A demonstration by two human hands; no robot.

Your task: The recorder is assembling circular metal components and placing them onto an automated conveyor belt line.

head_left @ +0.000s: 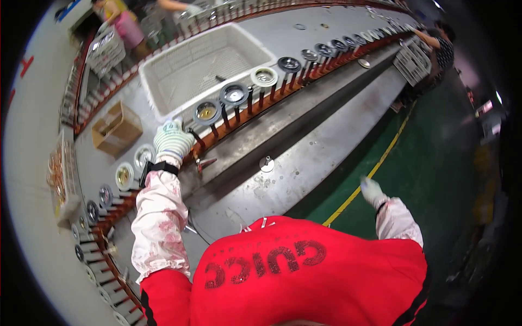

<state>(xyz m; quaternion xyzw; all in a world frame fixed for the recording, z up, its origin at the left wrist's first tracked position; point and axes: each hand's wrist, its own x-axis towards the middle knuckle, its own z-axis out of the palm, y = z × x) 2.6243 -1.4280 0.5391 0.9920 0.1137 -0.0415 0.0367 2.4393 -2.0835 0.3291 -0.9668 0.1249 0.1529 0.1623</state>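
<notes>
My left hand (pixel 173 140), in a white glove with green stripes, reaches to the conveyor's edge beside the near corner of the white basket (pixel 255 49). Its fingers are curled, and what they hold, if anything, is hidden. Just right of it, a round disc with a gold-coloured centre (pixel 207 112) rests on a dark post, followed by a grey-rimmed disc (pixel 235 94) and a cream-rimmed disc (pixel 265 77). My right hand (pixel 373 193), also gloved, hangs out to the right over the green floor, away from the parts. Motion blurs its fingers.
A metal ledge (pixel 321 157) runs along the conveyor, with a small disc on a stem (pixel 266 164) on it. A cardboard box (pixel 117 129) stands left. At the far right, a person (pixel 443 46) works near a grey crate (pixel 412 64); another person (pixel 128 27) stands far left.
</notes>
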